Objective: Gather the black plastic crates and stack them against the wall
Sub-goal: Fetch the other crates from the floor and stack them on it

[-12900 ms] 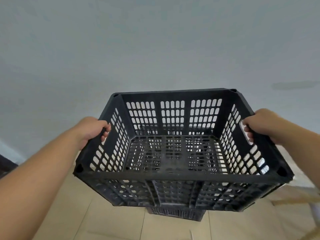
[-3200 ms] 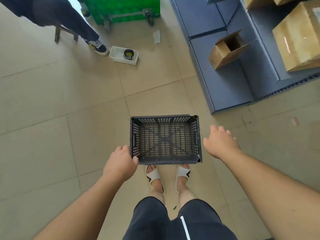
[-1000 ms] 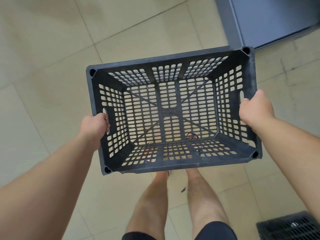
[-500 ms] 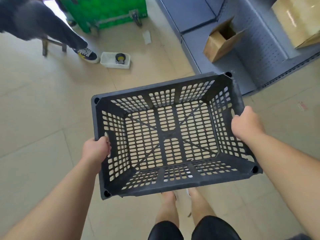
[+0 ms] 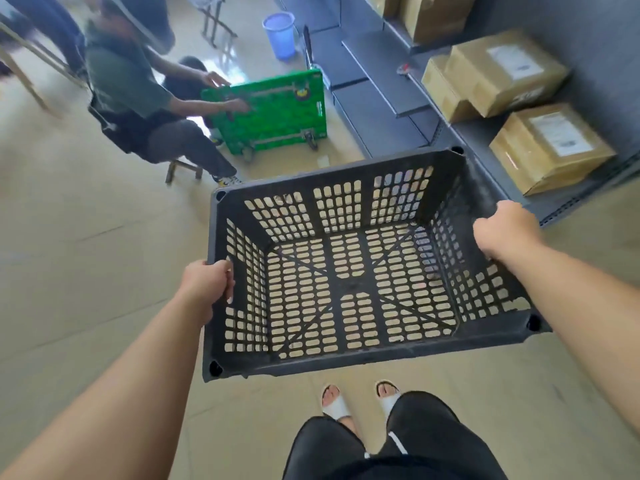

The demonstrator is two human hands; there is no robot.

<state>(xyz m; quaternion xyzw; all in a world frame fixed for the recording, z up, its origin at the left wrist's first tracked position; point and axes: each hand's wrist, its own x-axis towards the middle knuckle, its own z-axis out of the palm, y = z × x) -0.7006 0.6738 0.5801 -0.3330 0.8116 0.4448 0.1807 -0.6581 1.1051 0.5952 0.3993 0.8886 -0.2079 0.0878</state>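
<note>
Standing in black shorts (image 5: 398,445) and white slide sandals (image 5: 336,405) on a beige tiled floor (image 5: 86,271), the person holds one black plastic crate (image 5: 363,355) in the air in front of the body, just beyond the toes. The crate's open top faces up, and the tiles show through its slotted bottom and walls. The left hand (image 5: 207,285) grips the left short wall, with its fingers (image 5: 228,282) curled over the rim and their tips showing inside. The right hand (image 5: 502,230) is closed over the rim of the right short wall; only its back and knuckles show. The crate sits slightly skewed, its far right corner pointing toward grey metal shelving (image 5: 381,109) that runs along the right side. Taped cardboard boxes (image 5: 550,150) with white labels lie on the low shelf there, close beside that corner. Beyond the crate on the left, another person (image 5: 128,81) in a green top sits on a small stool (image 5: 183,168), with both hands on a green platform cart (image 5: 273,112) tipped on its side, wheels showing. Farther back, a blue plastic bucket (image 5: 280,34) stands on the floor near the end of the shelving.
</note>
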